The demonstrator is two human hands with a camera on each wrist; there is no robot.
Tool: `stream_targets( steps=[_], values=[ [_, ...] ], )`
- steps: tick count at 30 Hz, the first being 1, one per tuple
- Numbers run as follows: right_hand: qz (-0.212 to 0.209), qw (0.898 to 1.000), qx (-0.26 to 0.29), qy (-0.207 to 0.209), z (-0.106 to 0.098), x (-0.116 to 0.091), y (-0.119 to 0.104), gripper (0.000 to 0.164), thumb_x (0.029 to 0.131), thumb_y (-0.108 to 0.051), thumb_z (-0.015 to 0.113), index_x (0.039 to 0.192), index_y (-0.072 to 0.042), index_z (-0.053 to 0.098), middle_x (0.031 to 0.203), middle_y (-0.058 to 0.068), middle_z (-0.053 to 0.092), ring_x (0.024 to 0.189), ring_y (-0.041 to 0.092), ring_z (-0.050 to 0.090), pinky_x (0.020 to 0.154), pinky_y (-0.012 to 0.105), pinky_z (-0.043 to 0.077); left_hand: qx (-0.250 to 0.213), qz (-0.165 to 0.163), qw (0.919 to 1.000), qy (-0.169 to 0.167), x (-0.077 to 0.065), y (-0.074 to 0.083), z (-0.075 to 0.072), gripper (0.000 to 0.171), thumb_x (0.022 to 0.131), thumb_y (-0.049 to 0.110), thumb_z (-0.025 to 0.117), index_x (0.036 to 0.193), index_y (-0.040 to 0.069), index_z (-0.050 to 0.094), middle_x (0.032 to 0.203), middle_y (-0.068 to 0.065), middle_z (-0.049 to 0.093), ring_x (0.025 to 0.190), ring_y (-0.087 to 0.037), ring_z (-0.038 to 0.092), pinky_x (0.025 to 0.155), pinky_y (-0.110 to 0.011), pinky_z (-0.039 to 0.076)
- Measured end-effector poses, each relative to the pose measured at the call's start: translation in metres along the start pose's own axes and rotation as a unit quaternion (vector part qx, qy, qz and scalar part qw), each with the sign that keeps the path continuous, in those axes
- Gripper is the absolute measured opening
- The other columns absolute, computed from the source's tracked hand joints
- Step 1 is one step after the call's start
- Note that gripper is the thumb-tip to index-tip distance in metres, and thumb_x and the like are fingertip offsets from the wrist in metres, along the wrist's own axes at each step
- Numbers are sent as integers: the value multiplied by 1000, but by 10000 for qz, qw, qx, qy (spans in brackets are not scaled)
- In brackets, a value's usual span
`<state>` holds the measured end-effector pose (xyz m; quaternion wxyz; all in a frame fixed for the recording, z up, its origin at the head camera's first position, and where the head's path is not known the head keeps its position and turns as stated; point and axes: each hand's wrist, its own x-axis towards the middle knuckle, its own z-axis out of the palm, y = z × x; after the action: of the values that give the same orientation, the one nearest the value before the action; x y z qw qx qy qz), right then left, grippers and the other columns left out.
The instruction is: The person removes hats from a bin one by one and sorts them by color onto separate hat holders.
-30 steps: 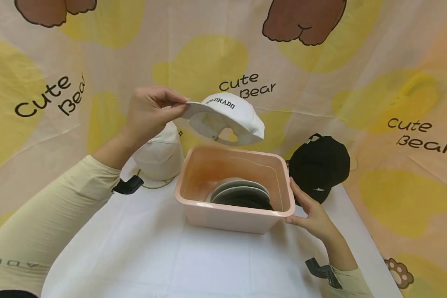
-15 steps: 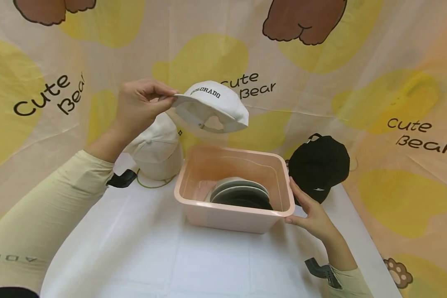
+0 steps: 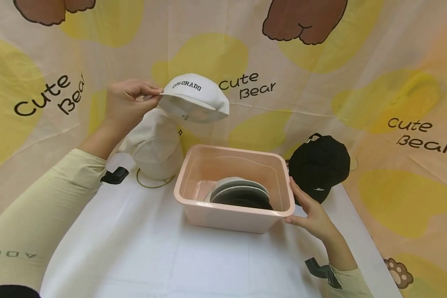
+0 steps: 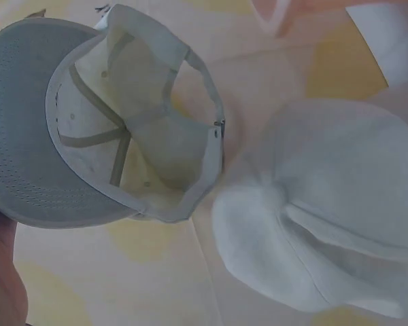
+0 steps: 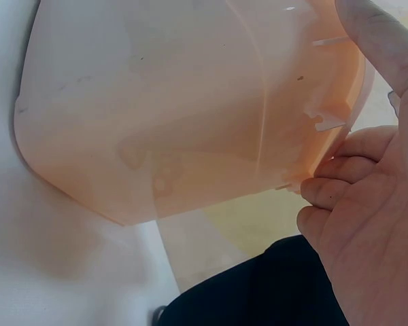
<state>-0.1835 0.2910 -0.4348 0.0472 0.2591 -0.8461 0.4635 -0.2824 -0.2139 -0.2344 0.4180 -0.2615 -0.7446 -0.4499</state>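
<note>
My left hand (image 3: 128, 99) pinches the brim of a white baseball cap (image 3: 197, 89) lettered COLORADO, held up behind and left of the pink plastic bin (image 3: 216, 217). In the left wrist view the underside of its grey brim (image 4: 34, 129) and its hollow inside face the camera. A plain off-white cap (image 3: 154, 140) stands below it, partly behind my forearm. At the bin's right end my right hand (image 3: 311, 215) grips the rim; in the right wrist view its fingers (image 5: 326, 193) curl under that rim. Several nested curved shapes (image 3: 240, 188), pale-edged and black, lie in the bin.
A black cap (image 3: 320, 163) sits just right of the bin, near the edge of the white-covered table (image 3: 216, 265). Behind everything hangs a printed cloth (image 3: 301, 87) with yellow patches and bear drawings. A thin yellow-green curve (image 3: 154, 185) runs under the off-white cap.
My left hand has carried the white COLORADO cap leftward and up, away from above the bin, uncovering more of the bin's back rim. My right hand and the bin have stayed put.
</note>
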Motion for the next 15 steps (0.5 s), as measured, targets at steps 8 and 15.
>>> stream_targets(
  steps=[8, 15],
  values=[
    [-42, 10000, 20, -14, -2, 0, 1, 114, 71, 2, 90, 163, -16, 26, 170, 9, 22, 154, 14, 26, 111, 63, 31, 545, 66, 9984, 89, -2, -23, -12, 10, 79, -12, 78, 83, -4, 81, 90, -24, 76, 80, 13, 64, 70, -6, 49],
    [-47, 9999, 86, -31, -3, -2, 2, 114, 71, 3, 90, 163, -17, 26, 170, 5, 22, 154, 19, 27, 109, 71, 30, 719, 268, 9970, 138, -4, -38, -20, 10, 79, -14, 78, 82, -5, 80, 88, -24, 76, 84, 17, 63, 75, -5, 49]
  ],
)
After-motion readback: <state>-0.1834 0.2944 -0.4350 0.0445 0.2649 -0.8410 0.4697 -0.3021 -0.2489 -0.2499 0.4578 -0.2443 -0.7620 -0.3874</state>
